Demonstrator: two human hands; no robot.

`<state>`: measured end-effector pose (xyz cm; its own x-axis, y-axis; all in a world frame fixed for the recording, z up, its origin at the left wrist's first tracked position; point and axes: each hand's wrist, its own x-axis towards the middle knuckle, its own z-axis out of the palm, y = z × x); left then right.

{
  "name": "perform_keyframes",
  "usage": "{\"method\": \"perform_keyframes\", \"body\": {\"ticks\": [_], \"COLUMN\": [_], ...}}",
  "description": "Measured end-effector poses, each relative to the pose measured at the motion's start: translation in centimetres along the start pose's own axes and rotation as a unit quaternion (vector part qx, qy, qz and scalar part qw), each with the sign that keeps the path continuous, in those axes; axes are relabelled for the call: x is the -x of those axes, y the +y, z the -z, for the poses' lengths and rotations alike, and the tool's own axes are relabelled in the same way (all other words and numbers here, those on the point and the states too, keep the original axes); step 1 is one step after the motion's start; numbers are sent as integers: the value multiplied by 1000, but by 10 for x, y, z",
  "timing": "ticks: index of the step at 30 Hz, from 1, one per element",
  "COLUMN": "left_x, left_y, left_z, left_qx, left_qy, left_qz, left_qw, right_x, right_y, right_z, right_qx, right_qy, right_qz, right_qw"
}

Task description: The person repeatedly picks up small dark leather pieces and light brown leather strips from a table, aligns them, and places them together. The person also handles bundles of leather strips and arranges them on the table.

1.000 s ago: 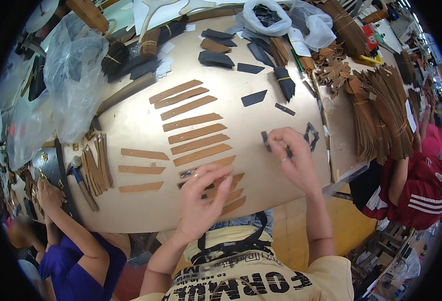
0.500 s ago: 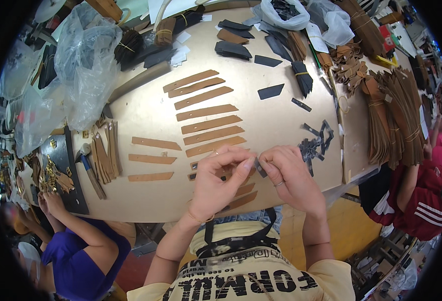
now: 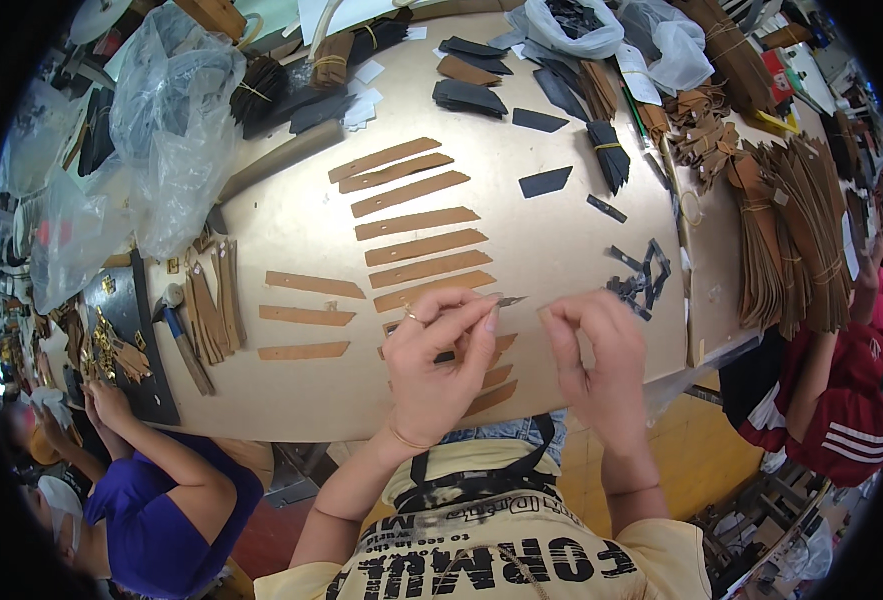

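My left hand [image 3: 441, 345] pinches a small thin dark strip [image 3: 510, 300] between thumb and fingertips; it sticks out to the right, seen nearly edge-on. A little to the right, apart from it, my right hand [image 3: 601, 360] has thumb and forefinger pressed together. Whether a tiny piece is between them I cannot make out. Both hands hover over the near side of the table. Brown leather strips with slanted ends [image 3: 426, 243] lie in a column beyond my left hand, the nearest ones partly hidden under it. Small black strips [image 3: 643, 270] form a loose heap beyond my right hand.
Three brown strips [image 3: 306, 315] and a hammer [image 3: 183, 335] lie to the left. Plastic bags [image 3: 166, 120] and dark bundles stand at the far left. Black leather pieces [image 3: 545, 181] and bundled brown strips [image 3: 791, 230] lie right. Co-workers sit at both sides, one in a purple top [image 3: 176, 510].
My hands have drawn apart, the right one moving slightly right. The small dark strip, earlier between both hands' fingertips, now stays in my left hand, turned nearly edge-on.
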<state>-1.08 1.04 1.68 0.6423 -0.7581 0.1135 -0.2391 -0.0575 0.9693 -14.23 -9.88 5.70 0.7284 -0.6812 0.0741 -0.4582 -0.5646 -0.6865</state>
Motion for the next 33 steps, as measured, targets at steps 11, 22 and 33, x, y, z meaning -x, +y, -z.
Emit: {"method": "perform_keyframes", "body": {"ticks": [11, 22, 33], "left_x": [5, 5, 2], "left_y": [6, 4, -6], "left_z": [-10, -11, 1], "left_qx": [-52, 6, 208], "left_qy": [-23, -53, -3], "left_qz": [-78, -12, 175], "left_qw": [995, 999, 962], "right_x": [5, 4, 5], "right_y": [-2, 6, 16], "right_z": [-8, -10, -8], "right_qx": [-111, -72, -118], "right_qy": [-4, 7, 20], "right_qz": [-14, 5, -3], "right_qw": [994, 997, 993]}}
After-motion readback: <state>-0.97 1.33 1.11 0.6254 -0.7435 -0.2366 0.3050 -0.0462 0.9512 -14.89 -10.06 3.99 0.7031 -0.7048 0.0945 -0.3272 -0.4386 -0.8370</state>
